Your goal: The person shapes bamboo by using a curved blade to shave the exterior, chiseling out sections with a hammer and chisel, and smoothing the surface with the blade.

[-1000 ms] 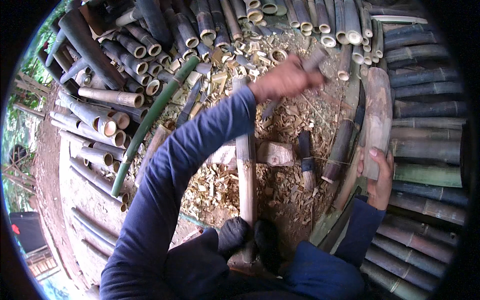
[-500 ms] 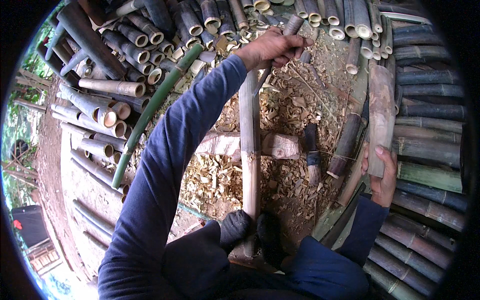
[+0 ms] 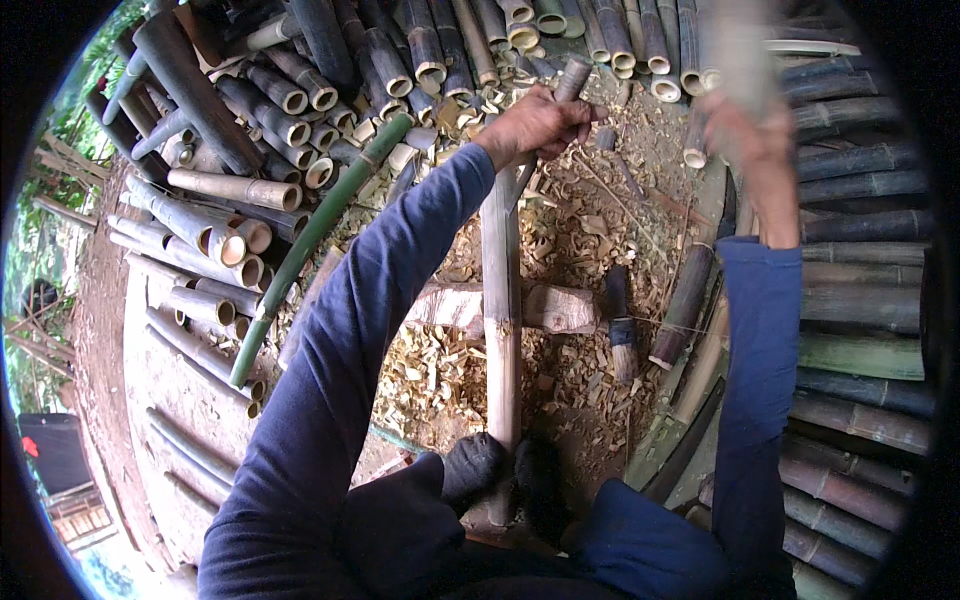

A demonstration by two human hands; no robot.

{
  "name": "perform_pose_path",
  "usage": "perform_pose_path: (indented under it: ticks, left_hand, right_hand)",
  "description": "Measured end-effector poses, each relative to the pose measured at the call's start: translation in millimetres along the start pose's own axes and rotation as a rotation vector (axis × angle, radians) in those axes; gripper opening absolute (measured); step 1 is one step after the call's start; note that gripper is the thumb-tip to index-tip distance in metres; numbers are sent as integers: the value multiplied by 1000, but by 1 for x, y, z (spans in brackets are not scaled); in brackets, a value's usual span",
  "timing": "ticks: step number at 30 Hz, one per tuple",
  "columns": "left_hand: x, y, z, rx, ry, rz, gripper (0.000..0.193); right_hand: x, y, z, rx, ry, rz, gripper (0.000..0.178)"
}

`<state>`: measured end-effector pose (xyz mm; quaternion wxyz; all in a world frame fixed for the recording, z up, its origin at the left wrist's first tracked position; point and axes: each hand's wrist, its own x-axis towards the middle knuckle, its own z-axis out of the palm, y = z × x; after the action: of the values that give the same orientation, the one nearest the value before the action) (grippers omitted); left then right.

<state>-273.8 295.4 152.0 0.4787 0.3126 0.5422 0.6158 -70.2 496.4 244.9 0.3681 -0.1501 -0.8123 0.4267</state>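
My left hand (image 3: 540, 125) is closed around a knife with a round wooden handle (image 3: 573, 80). Its dark blade (image 3: 525, 178) lies at the far end of a bamboo pole (image 3: 502, 290). The pole runs toward me over a pale wooden block (image 3: 565, 308), its near end between my feet in dark socks (image 3: 474, 465). My right hand (image 3: 755, 145) is raised at the far right, smeared by motion, gripping a thick wooden club (image 3: 738, 50) that is also blurred. A dark-handled tool (image 3: 622, 335) rests on the shavings right of the pole.
Wood shavings (image 3: 430, 370) cover the ground around the block. Cut bamboo tubes (image 3: 270, 100) are piled at the far left, with more bamboo (image 3: 860, 300) stacked along the right. A green bamboo length (image 3: 320, 240) slants beside my left arm. A dark bamboo piece (image 3: 683, 305) lies at right.
My right hand has swung up and away from me with the wooden club, from beside the stacked bamboo. My left hand keeps its grip on the knife at the pole's end.
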Motion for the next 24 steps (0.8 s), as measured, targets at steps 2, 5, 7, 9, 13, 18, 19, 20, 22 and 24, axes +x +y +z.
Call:
perform_pose_path:
  ticks: [2, 5, 7, 9, 13, 18, 19, 20, 22, 24]
  left_hand:
    - [4, -9, 0, 34, 31, -7, 32]
    - [-4, -10, -1, 59, 68, -5, 33]
    - [-7, -1, 5, 58, 43, -26, 32]
    - [-6, -5, -3, 16, 10, -24, 32]
    - [-3, -11, -2, 7, -3, -14, 23]
    - [-2, -17, -11, 300, 116, 154, 25]
    - [1, -27, -5, 468, 172, 221, 26]
    - [2, -35, -5, 449, 216, 142, 30]
    - [12, -35, 11, 527, 287, 102, 34]
    - [21, -36, 32, 722, 344, 126, 33]
  right_hand:
    - [-7, 7, 33, -421, -129, -312, 65]
    - [-14, -6, 40, -493, -136, -263, 81]
    - [-14, -26, 21, -260, -169, 26, 89]
    - [-8, -44, 17, -47, -196, 210, 89]
    - [-17, -31, 10, -147, -349, 231, 97]
    - [-38, -26, 9, -307, -288, 171, 101]
    - [-50, -10, 3, -173, -195, 242, 93]
    - [-63, -27, 6, -60, -239, 328, 85]
    - [-91, -58, -10, 58, -200, 513, 73]
    - [-127, -61, -24, 128, -23, 629, 68]
